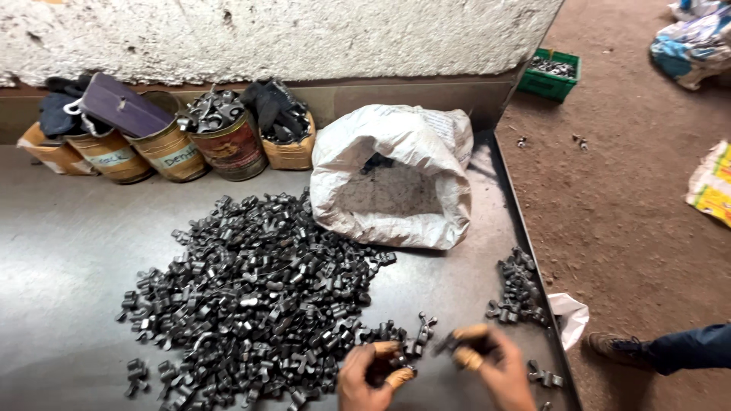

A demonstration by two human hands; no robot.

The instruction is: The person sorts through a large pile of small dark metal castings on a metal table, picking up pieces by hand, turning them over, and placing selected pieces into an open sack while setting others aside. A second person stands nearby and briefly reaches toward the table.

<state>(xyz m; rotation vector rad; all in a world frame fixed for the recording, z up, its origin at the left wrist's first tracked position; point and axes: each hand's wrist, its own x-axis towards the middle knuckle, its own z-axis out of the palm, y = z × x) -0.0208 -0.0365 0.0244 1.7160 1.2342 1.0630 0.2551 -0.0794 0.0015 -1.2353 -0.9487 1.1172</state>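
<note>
a grey metal table (61,251) fills most of the view, with a big heap of small dark metal parts (251,297) spread over its middle. behind the heap an open white sack (396,179) slumps near the far edge, beside a row of tins (171,144) along the wall. a smaller pile of parts (519,289) lies by the table's right rim. at the near edge, the left hand (373,377) curls closed around a few parts from the heap's edge, fingertips taped. the right hand (491,361), just beside it, pinches one dark part between its taped fingers.
</note>
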